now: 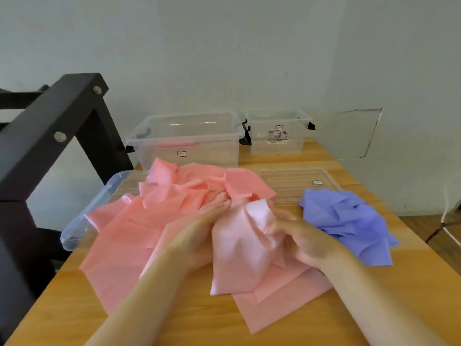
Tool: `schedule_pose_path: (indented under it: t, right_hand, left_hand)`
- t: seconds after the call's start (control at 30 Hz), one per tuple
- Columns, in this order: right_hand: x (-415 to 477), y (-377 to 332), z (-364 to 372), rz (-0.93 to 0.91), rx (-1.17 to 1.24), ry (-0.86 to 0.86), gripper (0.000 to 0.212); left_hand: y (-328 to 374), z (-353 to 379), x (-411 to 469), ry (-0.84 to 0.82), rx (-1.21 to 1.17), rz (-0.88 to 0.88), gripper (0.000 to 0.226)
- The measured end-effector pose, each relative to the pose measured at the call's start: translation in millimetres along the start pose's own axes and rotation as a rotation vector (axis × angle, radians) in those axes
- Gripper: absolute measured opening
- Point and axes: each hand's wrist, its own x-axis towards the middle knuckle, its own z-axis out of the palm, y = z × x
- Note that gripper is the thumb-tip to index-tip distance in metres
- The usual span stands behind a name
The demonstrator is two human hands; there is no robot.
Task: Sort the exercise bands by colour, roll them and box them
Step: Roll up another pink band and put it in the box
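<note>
A heap of pink exercise bands (154, 221) covers the middle of the wooden table (199, 318). A crumpled pile of blue-violet bands (349, 221) lies to its right. My right hand (306, 236) grips a bunched fold of a pale pink band (244, 248) that hangs over the heap. My left hand (199, 228) lies on the pink heap beside that band, fingers stretched forward; whether it holds anything is hidden by blur. Two clear plastic boxes stand at the back, a larger box (187, 141) and a smaller box (277, 133).
Two clear lids lie flat on the table, one lid (82, 221) under the pink heap at the left edge, another lid (296, 181) behind the blue bands. A black metal frame (50, 136) rises at the left. A white cable (449, 221) hangs off the right.
</note>
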Motion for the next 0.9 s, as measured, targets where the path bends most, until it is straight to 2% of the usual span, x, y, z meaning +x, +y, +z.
schedule_pose_path:
  t: [0.07, 0.13, 0.2, 0.37, 0.47, 0.53, 0.6, 0.77, 0.83, 0.9]
  right_hand:
    - [-5, -1, 2, 0.003, 0.036, -0.100, 0.036]
    - [-9, -2, 1, 0.000, 0.067, -0.146, 0.036]
    - [-11, -1, -2, 0.008, 0.090, -0.126, 0.042]
    - [-11, -2, 3, 0.012, 0.137, -0.121, 0.071]
    - [-3, 2, 6, 0.064, 0.180, -0.011, 0.073]
    - [3, 6, 10, 0.138, 0.220, 0.051, 0.063]
    - [8, 10, 15, 0.174, 0.280, 0.149, 0.044]
    - [17, 5, 14, -0.021, 0.453, 0.278, 0.035]
    - [16, 0, 10, -0.106, 0.456, 0.271, 0.030]
    - [16, -2, 7, -0.171, 0.425, 0.238, 0.038]
  left_hand:
    - [-4, -1, -3, -0.033, -0.029, 0.013, 0.060]
    - [-6, 1, -7, -0.017, -0.067, 0.050, 0.045]
    - [-6, 4, -9, 0.047, -0.097, 0.096, 0.027]
    - [-5, 1, -15, 0.175, -0.085, 0.150, 0.035]
    - [-8, 3, -16, 0.218, -0.050, 0.161, 0.022]
    - [-10, 5, -14, 0.199, -0.068, 0.155, 0.024]
    - [-10, 7, -13, 0.160, -0.103, 0.116, 0.033]
    - [-11, -3, -7, 0.175, -0.075, 0.062, 0.042]
    - [-13, -6, -4, 0.210, -0.036, 0.072, 0.047]
    - [-15, -6, -3, 0.208, 0.012, 0.093, 0.040]
